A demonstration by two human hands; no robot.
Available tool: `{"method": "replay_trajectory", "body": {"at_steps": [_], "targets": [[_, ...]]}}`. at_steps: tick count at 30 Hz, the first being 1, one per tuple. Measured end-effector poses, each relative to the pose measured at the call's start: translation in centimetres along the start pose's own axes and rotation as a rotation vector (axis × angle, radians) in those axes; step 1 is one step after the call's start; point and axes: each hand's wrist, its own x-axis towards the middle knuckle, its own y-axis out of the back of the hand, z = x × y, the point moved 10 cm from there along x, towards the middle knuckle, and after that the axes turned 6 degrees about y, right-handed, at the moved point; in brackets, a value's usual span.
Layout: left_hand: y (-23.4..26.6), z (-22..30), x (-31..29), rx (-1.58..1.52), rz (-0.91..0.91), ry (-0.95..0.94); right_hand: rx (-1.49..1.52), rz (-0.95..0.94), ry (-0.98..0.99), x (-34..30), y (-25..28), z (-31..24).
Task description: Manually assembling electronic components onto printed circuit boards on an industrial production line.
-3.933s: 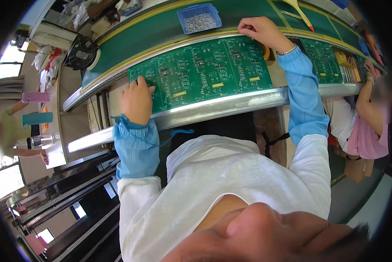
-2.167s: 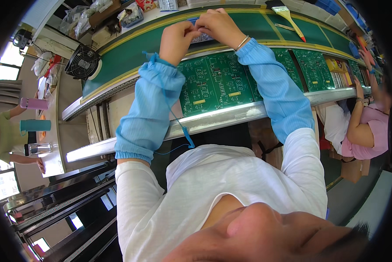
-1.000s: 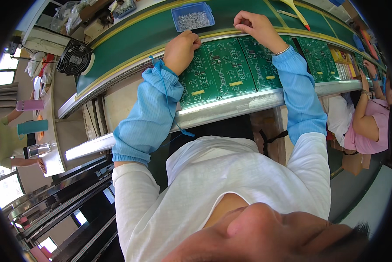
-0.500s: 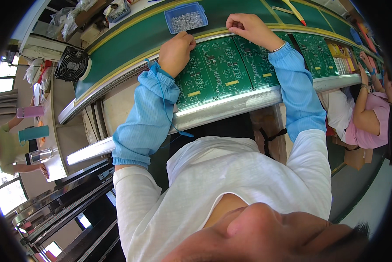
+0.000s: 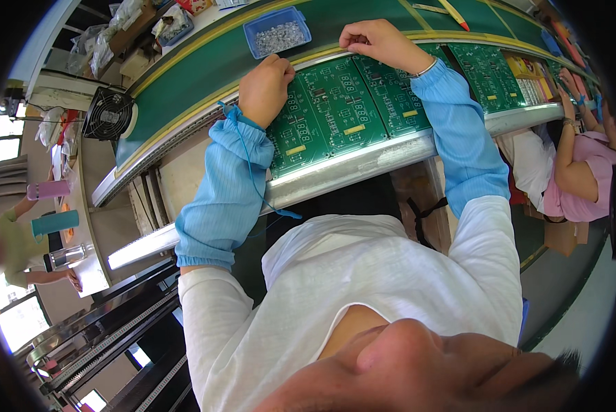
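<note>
Green circuit boards (image 5: 330, 136) with digit displays and yellow strips lie side by side along a metal rail (image 5: 352, 163). Over the far left corner of the leftmost board is my left hand (image 5: 264, 89), closed with its fingers curled; what they hold, if anything, is hidden. My right hand (image 5: 378, 42) hovers at the boards' far edge, thumb and forefinger pinched together on something too small to make out. Beyond my left hand, a blue plastic bin (image 5: 302, 16) holds many small clear parts (image 5: 278, 39). Blue sleeve covers are on both forearms, and a blue cord hangs from my left wrist.
A green belt (image 5: 205, 58) with yellow edging runs behind the boards. A black fan (image 5: 109, 113) stands at its left. A yellow-handled tool (image 5: 453, 14) lies at the far right. One person in pink (image 5: 583, 172) works at right; another stands at left by some bottles (image 5: 55, 222).
The whole view has shifted slightly, so the boards and bin appear a little further left and up. Both hands keep nearly the same places and closed shapes over the boards.
</note>
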Motion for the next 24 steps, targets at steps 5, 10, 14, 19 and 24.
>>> {"method": "replay_trajectory", "body": {"at_steps": [5, 10, 14, 19, 24], "targets": [[-0.10, -0.38, 0.09, -0.004, 0.006, 0.024, -0.020, -0.040, -0.018, -0.07, -0.26, -0.18], [-0.25, -0.56, 0.17, -0.009, 0.010, 0.037, -0.019, -0.016, 0.001, -0.10, -0.23, -0.05], [-0.37, -0.71, 0.24, -0.030, 0.004, 0.034, -0.028, -0.022, 0.011, -0.10, -0.33, -0.08], [-0.38, -0.61, 0.27, -0.044, -0.005, 0.012, -0.032, -0.034, 0.003, -0.15, -0.41, -0.32], [-0.28, -0.57, 0.20, -0.027, -0.010, 0.032, -0.031, -0.056, 0.001, -0.14, -0.52, -0.46]]}}
